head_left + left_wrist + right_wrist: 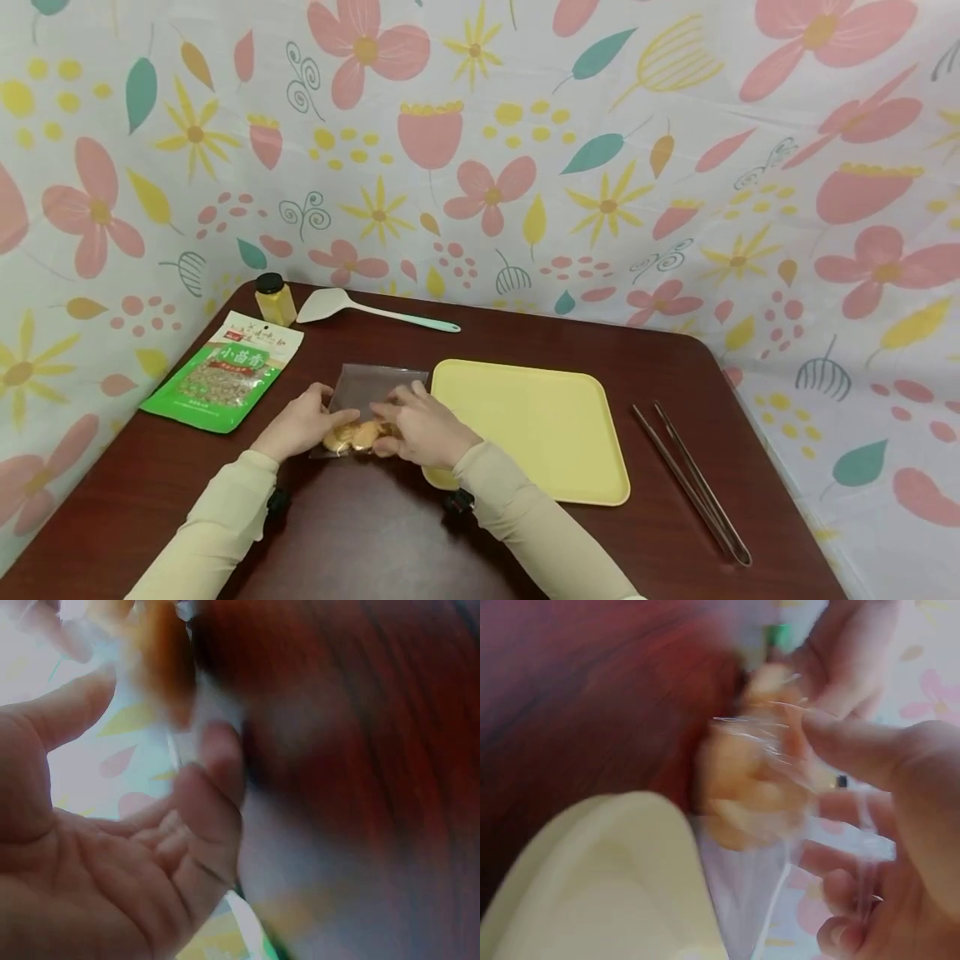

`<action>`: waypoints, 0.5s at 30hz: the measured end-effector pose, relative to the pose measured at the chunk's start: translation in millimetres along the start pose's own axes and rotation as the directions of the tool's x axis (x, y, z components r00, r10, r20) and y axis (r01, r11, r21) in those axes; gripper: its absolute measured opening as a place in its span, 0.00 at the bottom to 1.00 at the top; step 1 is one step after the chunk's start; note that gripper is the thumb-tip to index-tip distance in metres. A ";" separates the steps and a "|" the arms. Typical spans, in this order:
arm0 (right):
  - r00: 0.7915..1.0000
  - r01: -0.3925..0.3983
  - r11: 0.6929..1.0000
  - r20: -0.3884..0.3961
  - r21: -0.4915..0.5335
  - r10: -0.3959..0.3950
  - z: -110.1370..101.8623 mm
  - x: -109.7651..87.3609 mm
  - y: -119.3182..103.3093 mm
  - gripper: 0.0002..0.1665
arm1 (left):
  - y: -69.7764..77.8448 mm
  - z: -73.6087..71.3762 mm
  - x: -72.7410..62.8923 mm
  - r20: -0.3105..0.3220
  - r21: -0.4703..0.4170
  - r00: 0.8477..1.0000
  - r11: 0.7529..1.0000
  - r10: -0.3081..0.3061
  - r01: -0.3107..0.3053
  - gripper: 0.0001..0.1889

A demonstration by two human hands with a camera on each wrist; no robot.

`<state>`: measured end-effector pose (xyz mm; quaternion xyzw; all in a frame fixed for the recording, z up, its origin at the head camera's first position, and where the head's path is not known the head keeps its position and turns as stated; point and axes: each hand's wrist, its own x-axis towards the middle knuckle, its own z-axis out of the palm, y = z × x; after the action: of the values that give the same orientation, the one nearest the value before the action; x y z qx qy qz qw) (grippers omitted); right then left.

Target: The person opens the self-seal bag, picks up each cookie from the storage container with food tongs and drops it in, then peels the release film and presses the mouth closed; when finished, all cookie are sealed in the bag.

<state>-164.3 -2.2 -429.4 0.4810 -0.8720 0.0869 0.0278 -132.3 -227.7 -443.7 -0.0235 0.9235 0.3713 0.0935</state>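
A clear plastic bag with round golden-orange pieces at its near end lies on the dark table. In the right wrist view, the pieces look blurred through the plastic. My left hand is at the bag's left side, its thumb over the pieces. A gap shows between the thumb and the loosely bent fingers of the left hand. From the right, my right hand touches the bag, fingers spread over it. In its wrist view, the right hand has its thumb and fingers apart beside the pieces.
A yellow tray stands right of the bag, partly under my right forearm. Metal tongs lie farther right. On the left are a green-and-white packet, a black-capped yellow jar and a white spatula. Floral cloth hangs behind.
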 end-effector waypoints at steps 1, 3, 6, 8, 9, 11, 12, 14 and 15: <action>0.999 -0.033 0.998 -0.013 0.057 0.033 -2.2 -3.2 0.7 0.34 | 0.3 0.7 -1.2 -0.014 0.014 1.000 1.000 0.008 -0.008 0.43; 0.992 -0.110 0.975 -0.038 0.192 0.119 -10.5 -12.0 2.1 0.34 | 1.8 2.2 -3.5 -0.052 0.043 0.998 0.999 0.033 -0.030 0.44; 0.977 -0.171 0.932 -0.068 0.321 0.203 -28.7 -30.6 2.2 0.30 | 5.5 3.7 -6.0 -0.113 0.111 0.988 0.990 0.101 -0.088 0.44; 0.976 -0.190 0.924 -0.043 0.332 0.216 -39.8 -47.6 -1.4 0.29 | 8.0 4.2 -7.9 -0.131 0.133 0.982 0.984 0.139 -0.121 0.43; 0.979 -0.185 0.928 -0.021 0.322 0.203 -43.6 -57.2 -4.4 0.29 | 8.9 4.2 -8.8 -0.135 0.140 0.978 0.981 0.156 -0.137 0.42; 0.989 -0.148 0.951 0.021 0.272 0.148 -45.8 -77.3 -11.9 0.30 | 9.5 3.8 -10.2 -0.136 0.151 0.973 0.975 0.184 -0.163 0.39; 0.993 -0.121 0.960 0.035 0.254 0.116 -44.7 -87.3 -16.0 0.30 | 9.2 3.2 -10.7 -0.134 0.152 0.972 0.973 0.192 -0.171 0.38; 0.997 -0.068 0.972 0.046 0.224 0.059 -39.2 -106.3 -24.0 0.29 | 8.1 1.5 -11.2 -0.128 0.158 0.971 0.970 0.203 -0.183 0.37; 0.999 -0.041 0.978 0.031 0.203 0.035 -35.4 -114.7 -27.6 0.27 | 7.7 0.5 -11.3 -0.123 0.162 0.971 0.969 0.206 -0.185 0.37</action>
<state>-80.9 85.3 -406.3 0.4656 -0.8679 0.1696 -0.0351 -122.0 -222.1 -436.6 0.0490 0.9507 0.3061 -0.0068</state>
